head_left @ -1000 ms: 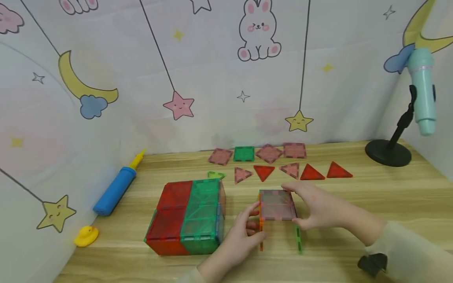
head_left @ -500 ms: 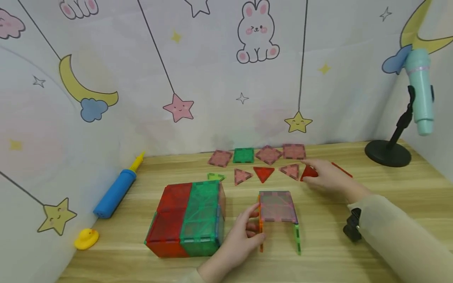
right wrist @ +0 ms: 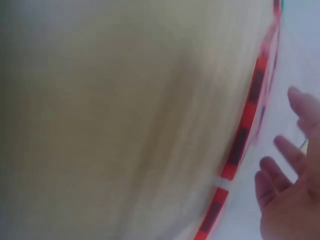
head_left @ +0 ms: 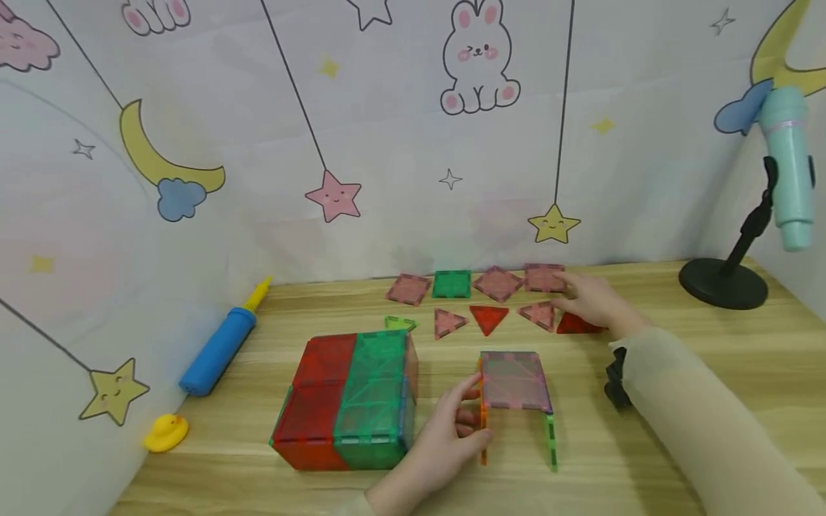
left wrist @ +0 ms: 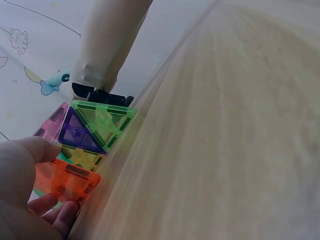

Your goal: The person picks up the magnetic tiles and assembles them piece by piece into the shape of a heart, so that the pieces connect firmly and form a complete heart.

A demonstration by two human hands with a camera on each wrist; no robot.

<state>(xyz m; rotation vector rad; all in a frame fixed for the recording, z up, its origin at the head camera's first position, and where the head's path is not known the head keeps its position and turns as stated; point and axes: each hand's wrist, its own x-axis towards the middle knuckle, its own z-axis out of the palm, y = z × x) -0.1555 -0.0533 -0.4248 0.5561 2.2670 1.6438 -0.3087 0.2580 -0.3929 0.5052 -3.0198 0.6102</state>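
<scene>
The left hand (head_left: 447, 436) grips an upright orange translucent plastic tile (left wrist: 69, 180); the right hand (head_left: 592, 299), fingers loose, holding nothing, hovers by a red plastic triangle (head_left: 576, 326)

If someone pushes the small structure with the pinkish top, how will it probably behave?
The small structure might fold sideways, since its near side is open. It is probably light, being built of thin, flat panels. The left hand holding the orange tile may steady that side.
</scene>
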